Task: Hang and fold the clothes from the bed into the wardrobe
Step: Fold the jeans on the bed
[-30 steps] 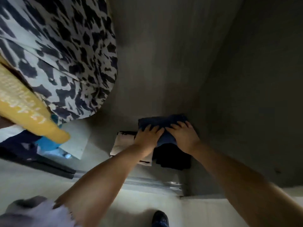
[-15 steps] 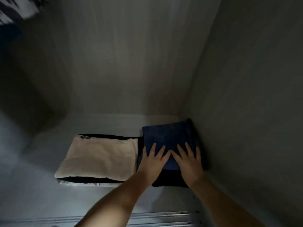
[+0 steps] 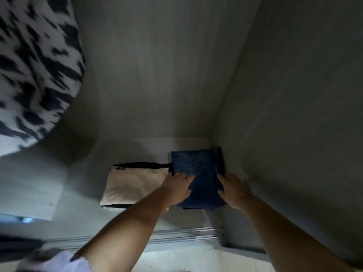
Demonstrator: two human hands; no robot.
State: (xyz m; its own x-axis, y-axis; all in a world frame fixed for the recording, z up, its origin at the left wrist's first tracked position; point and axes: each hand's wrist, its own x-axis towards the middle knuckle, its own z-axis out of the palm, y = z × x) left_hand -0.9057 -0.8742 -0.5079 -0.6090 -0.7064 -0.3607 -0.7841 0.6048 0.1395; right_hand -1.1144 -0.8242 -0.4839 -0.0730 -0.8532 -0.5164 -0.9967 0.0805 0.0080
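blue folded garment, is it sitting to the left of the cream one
No, the blue folded garment lies to the right of the cream folded garment, against the wardrobe's right wall, with both hands on its sides.

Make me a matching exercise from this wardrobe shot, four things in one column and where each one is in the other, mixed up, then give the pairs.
Things
1. blue folded garment
2. cream folded garment
3. black-and-white patterned garment
4. left hand

Places
A. hanging at upper left
B. on the blue garment's left edge
C. on the shelf, left of the blue one
D. in the shelf's right corner, by the side wall

Pairs: 1-D, 2-C, 3-A, 4-B
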